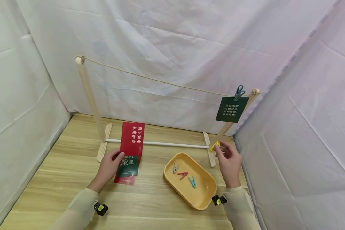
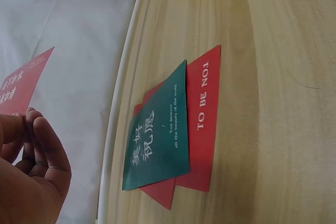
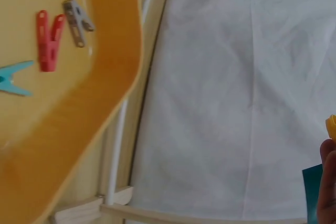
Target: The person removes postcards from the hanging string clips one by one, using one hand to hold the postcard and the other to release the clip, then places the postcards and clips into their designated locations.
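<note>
My left hand (image 1: 111,164) pinches a red card (image 1: 133,138) with white characters by its lower left edge, held up over the table. Below it, a green card (image 2: 157,135) lies on top of red cards (image 2: 203,119) on the wood. Between thumb and fingers, my right hand (image 1: 229,161) holds a yellow clothespin (image 1: 215,146), beside the stand's right foot. Only the clothespin's tip and part of the fingers show in the right wrist view. Above that hand, a dark green card (image 1: 232,109) hangs from the string (image 1: 160,82) by a grey-blue clothespin (image 1: 239,92).
A yellow tray (image 1: 172,185) stands on the table between the hands. Inside lie a grey clothespin (image 1: 176,168), a red clothespin (image 1: 183,174) and a teal clothespin (image 1: 192,182). Wooden posts (image 1: 88,89) carry the string, with a white rod (image 1: 172,144) joining their feet. White cloth (image 1: 149,38) surrounds the table.
</note>
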Tool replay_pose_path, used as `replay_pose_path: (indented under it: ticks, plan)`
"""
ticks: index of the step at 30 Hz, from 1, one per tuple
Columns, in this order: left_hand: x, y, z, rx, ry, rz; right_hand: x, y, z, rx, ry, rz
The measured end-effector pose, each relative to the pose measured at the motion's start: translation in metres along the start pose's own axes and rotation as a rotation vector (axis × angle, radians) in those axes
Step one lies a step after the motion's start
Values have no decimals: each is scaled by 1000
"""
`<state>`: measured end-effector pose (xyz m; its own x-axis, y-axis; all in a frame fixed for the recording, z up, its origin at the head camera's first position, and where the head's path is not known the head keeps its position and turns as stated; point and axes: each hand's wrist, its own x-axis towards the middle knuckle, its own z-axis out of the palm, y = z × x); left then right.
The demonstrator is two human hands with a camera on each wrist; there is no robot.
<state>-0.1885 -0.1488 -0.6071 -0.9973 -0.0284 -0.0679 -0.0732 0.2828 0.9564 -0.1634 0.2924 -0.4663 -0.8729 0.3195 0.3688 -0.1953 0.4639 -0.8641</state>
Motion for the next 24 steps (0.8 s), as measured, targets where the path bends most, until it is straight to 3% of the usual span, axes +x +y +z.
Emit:
replay_pose_path:
  ticks: [5, 16, 19, 24]
  plan:
    - [-3, -6, 1, -3, 0, -12, -13, 3, -4, 10, -31, -19]
    - [-16, -18, 5, 4, 12, -63, -25, 58, 1, -27, -135, -7]
    - [-18, -25, 10, 3, -11, -98, -29, 65, 3, -121, -238, -28]
    - [-22, -38, 15, -2, -13, -127, -37, 79, 11, -298, -498, -31]
